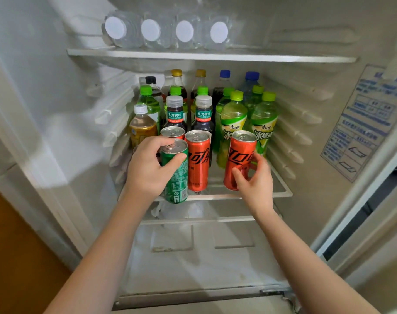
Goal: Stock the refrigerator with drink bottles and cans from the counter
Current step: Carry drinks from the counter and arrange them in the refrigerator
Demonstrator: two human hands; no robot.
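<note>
The refrigerator stands open in front of me. My left hand (149, 165) grips a green can (177, 177) at the front left of the middle shelf (281, 191). My right hand (257, 177) holds a red can (238, 155), tilted, at the front right of the same shelf. Between them another red can (198, 159) stands upright, with a further can (172, 132) behind the green one. Behind the cans, several green, dark and amber bottles (233, 118) fill the shelf.
Several clear water bottles (166, 30) lie on their sides on the top shelf (283, 57), white caps toward me. A lower glass shelf (227, 219) and the white fridge bottom lie beneath my arms. A sticker (365, 123) covers the right inner wall.
</note>
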